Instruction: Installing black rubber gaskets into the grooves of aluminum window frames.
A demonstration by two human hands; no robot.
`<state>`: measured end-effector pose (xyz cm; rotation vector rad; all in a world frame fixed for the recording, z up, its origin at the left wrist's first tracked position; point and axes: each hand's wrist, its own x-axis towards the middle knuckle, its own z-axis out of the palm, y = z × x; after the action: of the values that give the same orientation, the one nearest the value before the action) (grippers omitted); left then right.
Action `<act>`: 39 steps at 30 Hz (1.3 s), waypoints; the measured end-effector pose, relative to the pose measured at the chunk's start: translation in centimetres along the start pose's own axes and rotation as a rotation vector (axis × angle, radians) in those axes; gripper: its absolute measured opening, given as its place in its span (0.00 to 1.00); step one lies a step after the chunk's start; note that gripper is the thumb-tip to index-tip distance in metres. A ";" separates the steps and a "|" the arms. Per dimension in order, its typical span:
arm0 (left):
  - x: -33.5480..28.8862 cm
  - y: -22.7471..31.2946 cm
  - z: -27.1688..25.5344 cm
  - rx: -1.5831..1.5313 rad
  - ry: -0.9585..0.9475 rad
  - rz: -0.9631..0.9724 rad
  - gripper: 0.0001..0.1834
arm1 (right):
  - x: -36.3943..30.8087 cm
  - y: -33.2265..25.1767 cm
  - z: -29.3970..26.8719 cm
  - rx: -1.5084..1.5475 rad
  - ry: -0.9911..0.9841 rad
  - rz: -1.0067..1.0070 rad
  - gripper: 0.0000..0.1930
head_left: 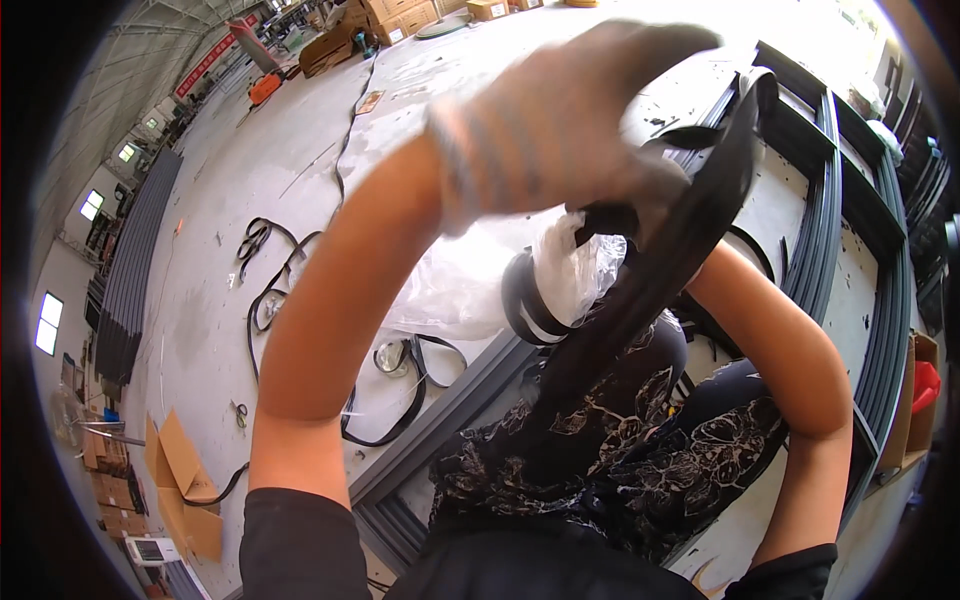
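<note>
My left hand (575, 125), in a pale glove with grey bands, is raised in front of me and smeared by motion. Its thumb and fingers are spread wide apart. The lower fingers lie close to a long, dark flexible strip (700, 205); whether they touch it is unclear. That strip slants from a bend at the upper right down toward my lap. My right forearm (765, 335) reaches up behind it, and the strip and left hand hide my right hand. Beneath the left hand is crumpled clear plastic film (570, 265), with a black looped band (530, 300) beside it.
Dark metal frames (830, 200) lie on the right, and another dark bar (450, 420) crosses near my legs. Black strips (405, 400) and a roll of clear tape (392, 358) lie on the floor at left. Scissors (239, 413) and an open cardboard box (185, 480) are farther left.
</note>
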<state>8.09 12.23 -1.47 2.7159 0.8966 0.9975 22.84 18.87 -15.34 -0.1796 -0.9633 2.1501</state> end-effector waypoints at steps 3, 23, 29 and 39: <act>-9.1 -6.2 3.3 0.263 -0.409 -0.585 0.61 | -0.8 -2.0 2.1 -0.133 0.335 0.042 0.26; -25.5 -12.2 -11.1 0.486 -0.237 -1.114 0.20 | 0.7 -5.8 -12.8 -0.628 1.091 0.381 0.13; -26.1 -8.9 -10.8 -0.397 0.314 -1.301 0.24 | -2.2 -5.4 -4.3 -1.275 0.244 0.661 0.16; -14.6 -5.0 0.4 -0.834 0.206 -0.965 0.19 | -0.1 2.3 9.4 -1.392 0.066 0.145 0.32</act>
<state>-3.02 8.10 -11.42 1.2717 1.2414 1.0534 17.79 12.35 -10.33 -0.9717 -2.2674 1.1877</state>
